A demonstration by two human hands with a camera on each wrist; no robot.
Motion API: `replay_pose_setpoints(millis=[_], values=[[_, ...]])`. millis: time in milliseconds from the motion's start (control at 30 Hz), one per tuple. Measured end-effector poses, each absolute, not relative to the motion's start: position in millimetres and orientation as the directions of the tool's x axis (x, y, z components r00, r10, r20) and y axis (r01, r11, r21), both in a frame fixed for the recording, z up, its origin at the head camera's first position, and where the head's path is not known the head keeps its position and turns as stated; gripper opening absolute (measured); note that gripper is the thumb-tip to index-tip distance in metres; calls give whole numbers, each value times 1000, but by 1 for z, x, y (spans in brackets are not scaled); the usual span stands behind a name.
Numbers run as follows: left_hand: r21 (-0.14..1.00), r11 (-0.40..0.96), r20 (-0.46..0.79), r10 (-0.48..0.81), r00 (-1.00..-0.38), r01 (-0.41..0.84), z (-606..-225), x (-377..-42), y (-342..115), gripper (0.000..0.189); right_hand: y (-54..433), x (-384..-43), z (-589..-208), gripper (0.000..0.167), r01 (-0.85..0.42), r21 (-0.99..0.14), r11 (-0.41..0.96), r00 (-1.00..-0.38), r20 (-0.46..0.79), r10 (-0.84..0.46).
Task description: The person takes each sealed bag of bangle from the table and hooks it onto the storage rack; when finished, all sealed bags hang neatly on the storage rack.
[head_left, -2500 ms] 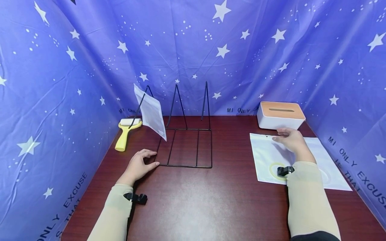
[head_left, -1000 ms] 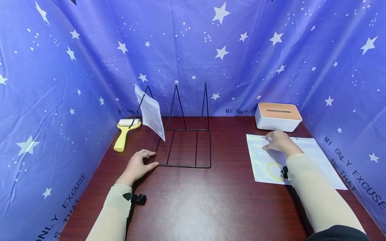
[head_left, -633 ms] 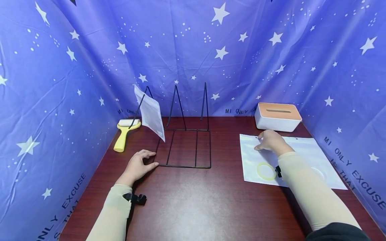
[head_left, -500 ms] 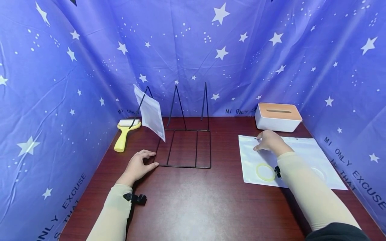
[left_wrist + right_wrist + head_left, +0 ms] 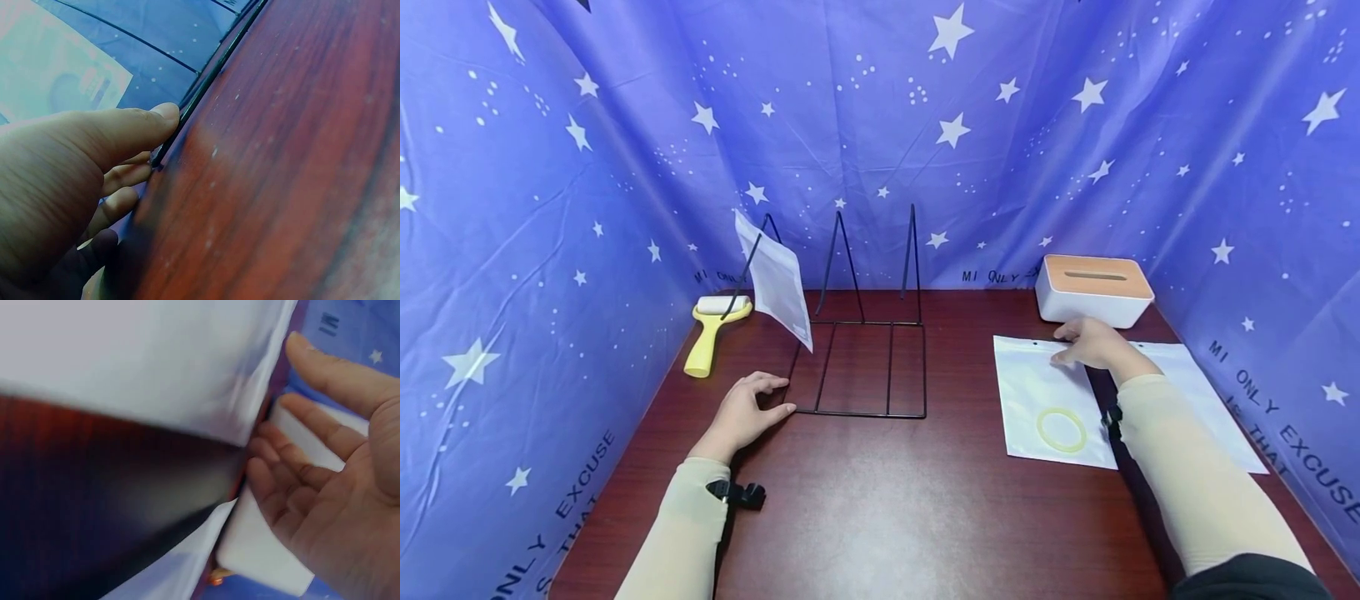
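Bag [image 5: 1033,379], white, glossy, yellow ring [image 5: 1043,417] near lower edge, small hole [image 5: 1035,342] up top; on desk [image 5: 865,500], right side. Right hand [image 5: 1096,344]: relaxed, holding nothing, at its upper right corner. Left hand [image 5: 742,415]: grasping corner of black rack [image 5: 865,414]. Versus earlier, bag farther left; right hand since drawn rightward.

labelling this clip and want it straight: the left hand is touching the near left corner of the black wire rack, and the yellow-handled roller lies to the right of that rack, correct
Not quite: the yellow-handled roller lies to the left of the black wire rack, as the head view shows. The left hand is touching the rack's near left corner.
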State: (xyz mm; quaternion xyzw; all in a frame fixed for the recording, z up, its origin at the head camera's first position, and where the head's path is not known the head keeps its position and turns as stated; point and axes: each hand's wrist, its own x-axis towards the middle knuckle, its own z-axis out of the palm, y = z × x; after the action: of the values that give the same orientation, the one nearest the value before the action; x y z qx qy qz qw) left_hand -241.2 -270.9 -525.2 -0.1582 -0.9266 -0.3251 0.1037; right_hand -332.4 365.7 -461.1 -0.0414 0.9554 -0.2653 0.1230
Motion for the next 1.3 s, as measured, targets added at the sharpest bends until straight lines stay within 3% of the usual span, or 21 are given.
replay_pose_setpoints(millis=[167, 900, 1300], values=[[574, 739, 286, 224, -932, 354, -525, -241, -270, 47, 379, -334, -466, 68, -13, -562, 827, -968, -201, -152], [568, 747, 279, 219, -935, 345, -526, -243, -270, 47, 376, -339, -475, 49, 13, -495, 869, -981, -175, -84], [577, 745, 266, 216, -939, 335, -526, -242, -271, 47, 380, -337, -473, 18, -24, -518, 855, -984, -137, -110]])
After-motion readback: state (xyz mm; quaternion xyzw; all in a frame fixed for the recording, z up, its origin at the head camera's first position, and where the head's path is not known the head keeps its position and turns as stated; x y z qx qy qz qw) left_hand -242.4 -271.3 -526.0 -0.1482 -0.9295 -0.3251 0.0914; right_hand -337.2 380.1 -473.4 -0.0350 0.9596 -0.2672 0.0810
